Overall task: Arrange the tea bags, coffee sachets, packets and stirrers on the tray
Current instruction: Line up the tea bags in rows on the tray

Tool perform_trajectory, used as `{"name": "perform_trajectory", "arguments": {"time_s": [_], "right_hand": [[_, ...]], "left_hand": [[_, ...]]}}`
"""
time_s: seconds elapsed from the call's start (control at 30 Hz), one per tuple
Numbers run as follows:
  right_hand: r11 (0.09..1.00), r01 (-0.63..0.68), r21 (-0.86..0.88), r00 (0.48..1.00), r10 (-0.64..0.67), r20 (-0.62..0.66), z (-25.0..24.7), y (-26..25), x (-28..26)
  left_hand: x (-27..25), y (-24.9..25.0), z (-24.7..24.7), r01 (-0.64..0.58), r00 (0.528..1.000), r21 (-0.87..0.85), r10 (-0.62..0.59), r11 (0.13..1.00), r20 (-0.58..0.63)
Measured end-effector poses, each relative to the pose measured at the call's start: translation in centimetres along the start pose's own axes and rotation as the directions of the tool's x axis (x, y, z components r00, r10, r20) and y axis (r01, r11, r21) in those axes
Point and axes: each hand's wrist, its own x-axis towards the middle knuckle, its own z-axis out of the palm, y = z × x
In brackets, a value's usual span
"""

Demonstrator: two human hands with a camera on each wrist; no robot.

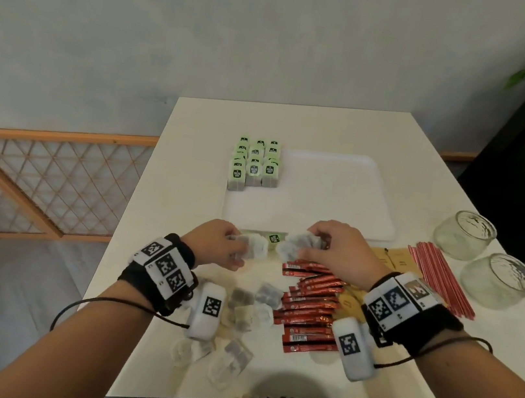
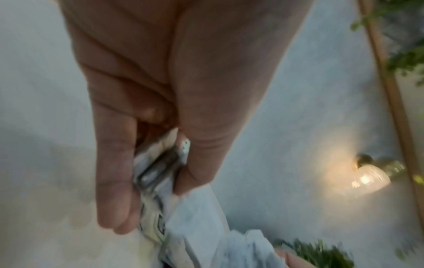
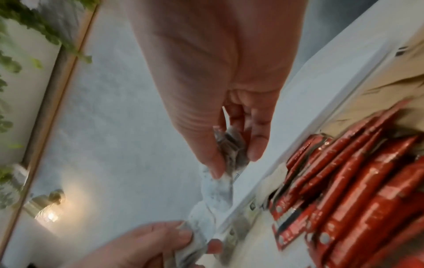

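The left hand (image 1: pixel 217 243) pinches a soft white paper tea bag (image 1: pixel 252 247) between thumb and curled fingers; the right hand (image 1: pixel 335 249) grips a crumpled cluster of tea bags (image 1: pixel 298 245) the same way; both bundles hang just above the table (image 1: pixel 193 154), close together, at the 6 o'clock edge of the tray (image 1: pixel 340 190); the tray is a flat white rectangle with rounded corners and a low rim; at its 10 o'clock corner stand green-labelled tea bags (image 1: pixel 255 165) in three tidy rows, upright and touching; loose tea bags (image 1: pixel 252 303), translucent with dark fill, lie scattered at 6 o'clock between the wrists; glossy red foil sachets (image 1: pixel 309 308), long and narrow, overlap in a fan just right of them; flat tan paper packets (image 1: pixel 392 257) lie at 4 o'clock of the tray, partly under the right hand; thin red stirrers (image 1: pixel 440 276) form a straight bundle beside the packets; two round clear glass jars (image 1: pixel 465 234) sit at 3 o'clock, near the table edge; the wrist views are blurred, yet each shows fingers closed on crinkled paper
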Motion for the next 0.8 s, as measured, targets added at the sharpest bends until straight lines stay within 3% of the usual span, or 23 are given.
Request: {"name": "perform_trajectory", "arguments": {"time_s": [0.1,0.27,0.4,0.47,0.67,0.8], "right_hand": [[0.987,-0.049,0.154,0.999,0.051,-0.014,-0.6,-0.3,-0.1],[0.888,-0.087,0.452,0.996,0.084,0.028,0.7,-0.1,0.2],[0.819,-0.123,0.560,0.992,0.115,0.051,1.6,-1.0,0.0],[0.789,-0.139,0.599,0.989,0.141,0.043,1.9,-1.4,-0.1],[0.785,-0.197,0.588,0.973,0.231,0.017,2.2,-0.8,0.6],[0.749,-0.216,0.626,0.960,0.279,-0.003,2.2,-0.4,0.9]], "left_hand": [[-0.1,0.2,1.4,0.029,0.996,-0.304,-0.054,0.952,-0.073],[0.5,0.8,5.1,0.024,0.993,-0.604,-0.088,0.797,-0.077],[1.1,1.7,6.8,0.143,0.984,-0.886,-0.161,0.440,0.079],[1.2,2.2,7.1,0.225,0.970,-0.910,-0.165,0.349,0.176],[0.9,3.4,7.6,0.263,0.948,-0.912,0.089,0.315,0.304],[1.5,3.3,8.1,0.171,0.953,-0.880,0.151,0.442,0.261]]}}
